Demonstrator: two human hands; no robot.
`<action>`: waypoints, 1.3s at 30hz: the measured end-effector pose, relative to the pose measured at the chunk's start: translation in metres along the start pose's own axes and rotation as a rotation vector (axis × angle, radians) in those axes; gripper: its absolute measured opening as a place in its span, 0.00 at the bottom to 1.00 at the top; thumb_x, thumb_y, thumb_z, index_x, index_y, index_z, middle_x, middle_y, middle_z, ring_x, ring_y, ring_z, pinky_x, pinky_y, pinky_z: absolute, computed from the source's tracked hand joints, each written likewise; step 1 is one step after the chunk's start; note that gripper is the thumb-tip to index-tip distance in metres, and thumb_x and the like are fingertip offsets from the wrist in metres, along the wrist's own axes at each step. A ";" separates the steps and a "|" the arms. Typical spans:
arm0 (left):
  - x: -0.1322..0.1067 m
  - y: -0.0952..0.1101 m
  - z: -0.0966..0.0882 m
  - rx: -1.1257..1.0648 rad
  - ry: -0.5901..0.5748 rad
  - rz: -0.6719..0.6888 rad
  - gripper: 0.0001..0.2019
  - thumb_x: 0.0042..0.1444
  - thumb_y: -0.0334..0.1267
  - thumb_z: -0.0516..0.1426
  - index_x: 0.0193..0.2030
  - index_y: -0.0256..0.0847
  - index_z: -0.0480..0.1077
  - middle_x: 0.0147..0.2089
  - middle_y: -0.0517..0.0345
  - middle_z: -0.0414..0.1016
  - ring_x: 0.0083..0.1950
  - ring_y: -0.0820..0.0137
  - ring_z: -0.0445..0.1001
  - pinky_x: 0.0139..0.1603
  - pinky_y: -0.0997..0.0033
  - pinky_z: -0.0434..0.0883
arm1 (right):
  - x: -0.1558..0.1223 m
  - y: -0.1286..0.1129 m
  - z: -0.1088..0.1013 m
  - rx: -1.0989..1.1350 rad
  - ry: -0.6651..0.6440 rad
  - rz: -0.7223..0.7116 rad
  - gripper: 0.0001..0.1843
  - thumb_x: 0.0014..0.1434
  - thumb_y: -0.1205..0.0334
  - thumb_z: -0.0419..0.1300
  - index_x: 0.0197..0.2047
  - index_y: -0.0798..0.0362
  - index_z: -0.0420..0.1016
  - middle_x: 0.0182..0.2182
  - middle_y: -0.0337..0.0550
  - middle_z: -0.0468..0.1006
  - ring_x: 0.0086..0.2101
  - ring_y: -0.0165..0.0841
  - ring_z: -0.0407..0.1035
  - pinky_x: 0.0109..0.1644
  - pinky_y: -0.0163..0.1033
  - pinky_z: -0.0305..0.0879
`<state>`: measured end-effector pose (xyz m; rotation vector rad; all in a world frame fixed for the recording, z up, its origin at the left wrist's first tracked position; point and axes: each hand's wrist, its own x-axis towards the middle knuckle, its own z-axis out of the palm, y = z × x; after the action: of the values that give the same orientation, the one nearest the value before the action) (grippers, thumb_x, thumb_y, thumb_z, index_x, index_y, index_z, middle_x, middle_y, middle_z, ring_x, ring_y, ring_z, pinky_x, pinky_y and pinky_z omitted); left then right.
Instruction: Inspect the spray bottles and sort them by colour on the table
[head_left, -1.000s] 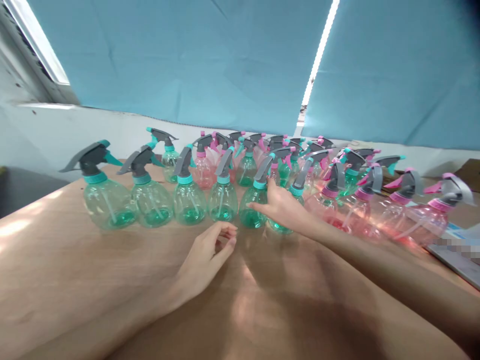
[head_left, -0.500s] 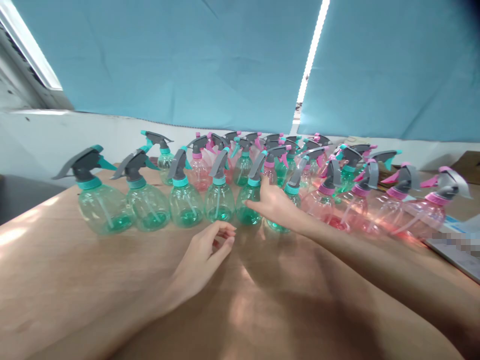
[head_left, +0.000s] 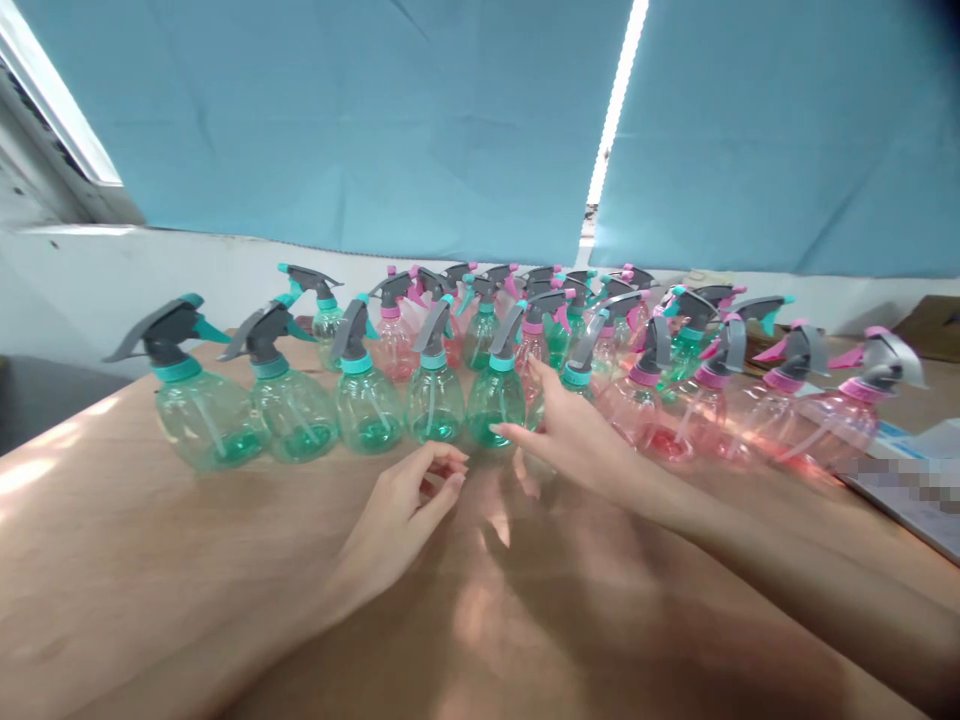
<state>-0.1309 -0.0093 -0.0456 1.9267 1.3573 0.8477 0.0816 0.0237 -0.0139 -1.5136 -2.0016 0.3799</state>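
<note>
A front row of clear green spray bottles (head_left: 369,403) with grey triggers and teal collars stands on the wooden table (head_left: 150,540). Pink bottles (head_left: 814,425) continue the row to the right. My right hand (head_left: 577,440) lies in front of a green bottle (head_left: 576,378), fingers spread. Its index fingertip points left beside the neighbouring green bottle (head_left: 493,400), and the thumb rises toward the caps. It grips nothing. My left hand (head_left: 405,510) rests on the table just before the row, fingers loosely curled and empty.
Several more green and pink bottles (head_left: 525,300) crowd behind the front row. A white sheet of paper (head_left: 911,490) lies at the table's right edge. A blue curtain (head_left: 375,120) hangs behind, above a white sill (head_left: 112,270).
My right hand has drawn back off the green bottle toward me and spread its fingers. The left hand has barely shifted.
</note>
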 end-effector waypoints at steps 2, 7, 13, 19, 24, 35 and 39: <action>0.001 0.000 0.001 0.006 -0.005 0.004 0.08 0.64 0.45 0.52 0.43 0.47 0.70 0.44 0.60 0.76 0.42 0.65 0.74 0.44 0.65 0.70 | -0.020 0.008 -0.011 -0.002 -0.015 -0.013 0.37 0.60 0.49 0.58 0.67 0.59 0.58 0.27 0.44 0.78 0.30 0.42 0.74 0.37 0.46 0.68; 0.006 0.005 0.009 0.005 -0.040 0.009 0.08 0.63 0.44 0.53 0.44 0.46 0.69 0.41 0.59 0.77 0.43 0.64 0.75 0.44 0.64 0.70 | -0.049 0.043 -0.038 0.006 0.076 0.000 0.17 0.61 0.49 0.57 0.47 0.50 0.76 0.26 0.40 0.78 0.24 0.35 0.70 0.31 0.40 0.66; 0.014 0.030 0.033 -0.050 -0.096 0.040 0.07 0.64 0.43 0.52 0.44 0.46 0.68 0.39 0.59 0.78 0.40 0.65 0.76 0.42 0.64 0.70 | -0.038 0.063 -0.046 -0.005 0.228 0.061 0.25 0.59 0.48 0.60 0.54 0.55 0.72 0.30 0.44 0.81 0.27 0.39 0.74 0.37 0.45 0.69; 0.013 0.050 0.049 -0.043 -0.137 0.082 0.10 0.64 0.44 0.51 0.43 0.42 0.69 0.38 0.56 0.77 0.37 0.66 0.74 0.38 0.67 0.70 | -0.011 0.058 -0.031 0.080 0.207 0.053 0.33 0.58 0.51 0.61 0.63 0.56 0.63 0.59 0.58 0.71 0.51 0.48 0.72 0.52 0.53 0.66; 0.007 0.053 0.054 -0.039 -0.127 0.040 0.09 0.64 0.42 0.51 0.43 0.41 0.69 0.39 0.55 0.76 0.39 0.65 0.75 0.37 0.68 0.71 | 0.004 0.063 -0.020 0.081 0.177 0.077 0.36 0.58 0.47 0.60 0.63 0.59 0.60 0.59 0.62 0.69 0.57 0.51 0.65 0.55 0.53 0.64; 0.002 0.054 0.057 -0.038 -0.115 0.011 0.09 0.64 0.42 0.51 0.44 0.41 0.69 0.39 0.54 0.76 0.39 0.64 0.75 0.40 0.65 0.71 | 0.007 0.064 -0.021 0.005 0.123 0.056 0.21 0.57 0.45 0.58 0.42 0.56 0.68 0.39 0.55 0.77 0.39 0.48 0.73 0.36 0.46 0.66; 0.003 0.059 0.056 -0.048 -0.061 0.008 0.08 0.63 0.41 0.52 0.43 0.42 0.69 0.39 0.55 0.78 0.41 0.63 0.76 0.41 0.64 0.70 | -0.002 0.063 -0.024 -0.012 0.094 0.048 0.25 0.57 0.45 0.58 0.48 0.57 0.68 0.42 0.58 0.77 0.42 0.51 0.73 0.38 0.48 0.66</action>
<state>-0.0532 -0.0298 -0.0327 1.9069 1.2827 0.8118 0.1451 0.0386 -0.0299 -1.5600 -1.9016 0.3102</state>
